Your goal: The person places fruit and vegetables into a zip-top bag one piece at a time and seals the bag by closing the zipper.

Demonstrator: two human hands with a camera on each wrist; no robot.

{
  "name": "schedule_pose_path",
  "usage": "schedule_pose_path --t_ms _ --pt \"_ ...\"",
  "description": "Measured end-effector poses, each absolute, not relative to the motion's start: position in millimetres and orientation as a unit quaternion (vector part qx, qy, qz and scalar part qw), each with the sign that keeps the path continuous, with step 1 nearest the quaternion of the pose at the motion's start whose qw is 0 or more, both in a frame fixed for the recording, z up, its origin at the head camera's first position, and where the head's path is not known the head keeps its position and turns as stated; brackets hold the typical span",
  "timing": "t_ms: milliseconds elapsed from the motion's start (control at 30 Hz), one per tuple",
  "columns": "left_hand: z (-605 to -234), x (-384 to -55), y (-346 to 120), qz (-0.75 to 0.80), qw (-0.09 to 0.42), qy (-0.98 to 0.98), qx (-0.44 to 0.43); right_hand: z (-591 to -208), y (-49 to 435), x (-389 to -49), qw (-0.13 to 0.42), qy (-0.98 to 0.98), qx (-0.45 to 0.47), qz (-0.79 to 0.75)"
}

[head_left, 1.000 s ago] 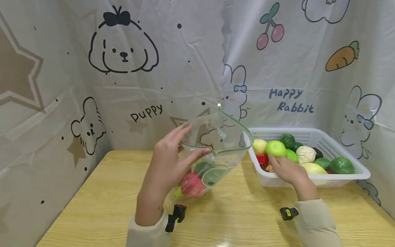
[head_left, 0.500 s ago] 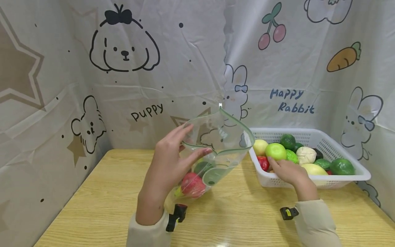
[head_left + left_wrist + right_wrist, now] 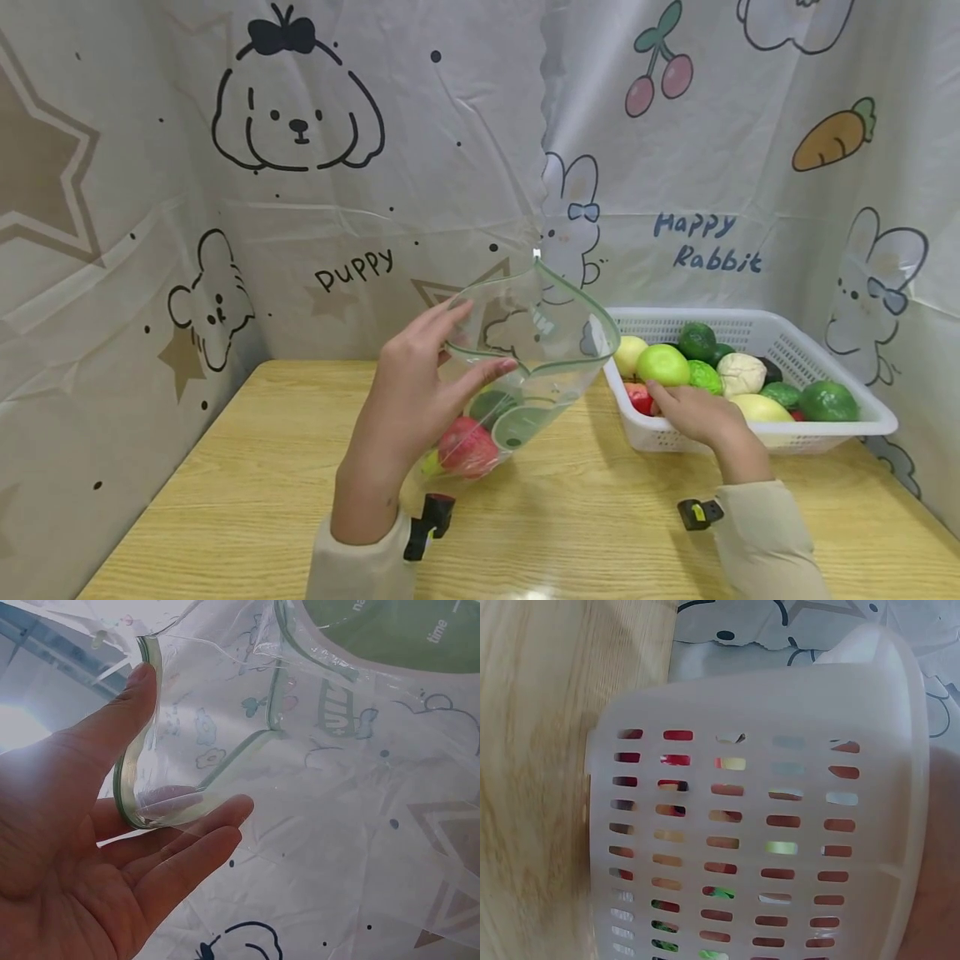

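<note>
My left hand (image 3: pixel 412 383) holds a clear zip bag (image 3: pixel 555 387) by its green-edged mouth, thumb at the near rim and fingers at the far side, so the mouth gapes wide. Inside the bag lie a pinkish-red fruit (image 3: pixel 468 447) and a dark green round thing (image 3: pixel 491 407). My right hand (image 3: pixel 701 414) reaches over the front rim of a white basket (image 3: pixel 840 429). Its thumb is beside a green apple (image 3: pixel 663 365) and a red fruit or vegetable (image 3: pixel 639 398); the other fingers are hidden, and I cannot tell whether they grip anything.
Several more fruits and vegetables fill the basket, among them a white ribbed one (image 3: pixel 741 373), an avocado-like green one (image 3: pixel 828 402) and a pale yellow one (image 3: pixel 761 408). A printed cloth (image 3: pixel 435 192) stands behind the wooden table (image 3: pixel 570 525).
The green apple has shifted slightly left in the basket, and the red thing under it has moved a little. My left hand keeps the bag in place. The head view has shifted slightly.
</note>
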State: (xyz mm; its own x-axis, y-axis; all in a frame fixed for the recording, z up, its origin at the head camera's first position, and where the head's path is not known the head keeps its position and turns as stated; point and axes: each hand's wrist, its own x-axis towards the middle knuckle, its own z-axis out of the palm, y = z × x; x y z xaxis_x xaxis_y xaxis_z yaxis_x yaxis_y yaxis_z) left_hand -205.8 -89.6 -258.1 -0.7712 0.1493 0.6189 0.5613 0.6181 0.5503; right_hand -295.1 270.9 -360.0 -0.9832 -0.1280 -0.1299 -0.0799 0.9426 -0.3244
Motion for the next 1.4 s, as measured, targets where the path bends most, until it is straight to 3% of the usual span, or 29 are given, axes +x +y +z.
schedule_pose_path --t_ms 333,733,1233,1400 --pt "-258 -206 -90 -0.386 0.267 -0.858 -0.207 -363 272 -298 0.046 0.981 -0.068 -0.173" --pt "-258 -205 -91 -0.389 0.268 -0.857 -0.206 -361 270 -297 -0.034 0.979 -0.019 -0.202" --pt "-258 -204 -93 -0.388 0.27 -0.857 -0.207 -346 269 -290 -0.034 0.977 -0.034 -0.205" --pt "-257 -204 -94 -0.384 0.272 -0.857 -0.208 -333 266 -281 -0.068 0.972 -0.019 -0.223"
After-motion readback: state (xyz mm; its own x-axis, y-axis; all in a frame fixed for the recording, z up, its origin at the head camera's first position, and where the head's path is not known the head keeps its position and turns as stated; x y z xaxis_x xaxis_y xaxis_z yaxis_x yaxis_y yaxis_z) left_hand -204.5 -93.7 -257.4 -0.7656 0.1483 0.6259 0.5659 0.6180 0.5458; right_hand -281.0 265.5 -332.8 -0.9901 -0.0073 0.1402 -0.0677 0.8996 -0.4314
